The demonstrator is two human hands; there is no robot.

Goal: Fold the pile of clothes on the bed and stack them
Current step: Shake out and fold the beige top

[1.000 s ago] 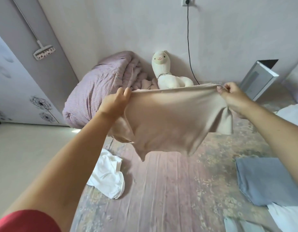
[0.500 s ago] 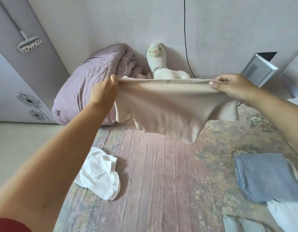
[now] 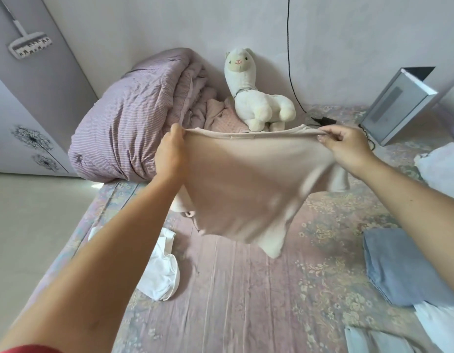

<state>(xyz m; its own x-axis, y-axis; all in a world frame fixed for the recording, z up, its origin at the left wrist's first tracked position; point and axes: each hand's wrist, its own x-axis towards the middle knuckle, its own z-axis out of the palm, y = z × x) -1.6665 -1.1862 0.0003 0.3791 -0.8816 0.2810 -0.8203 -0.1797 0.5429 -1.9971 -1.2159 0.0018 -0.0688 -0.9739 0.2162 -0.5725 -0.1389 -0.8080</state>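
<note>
In the head view we hold a soft beige knit garment [image 3: 236, 182] up in the air above the bed with the floral pink sheet [image 3: 246, 289]. Our left hand [image 3: 171, 151] pinches the left end of its stretched upper edge, the fingers curled around the cloth. Our right hand [image 3: 348, 146] pinches the right end between thumb and bent fingers. The upper edge is tight and almost straight; the rest hangs down in loose, smooth folds and ends in an uneven point, which is a little blurred.

Under our left forearm a crumpled white cotton garment [image 3: 161, 273] lies on the sheet. At the right edge a folded grey-blue cloth [image 3: 399, 266] lies flat, touching white cloth [image 3: 445, 324] just beside it. Behind the beige garment we see a rolled lilac striped quilt [image 3: 129, 118], thick and wrinkled, and a fluffy white alpaca toy [image 3: 256, 98] standing against the wall.
</note>
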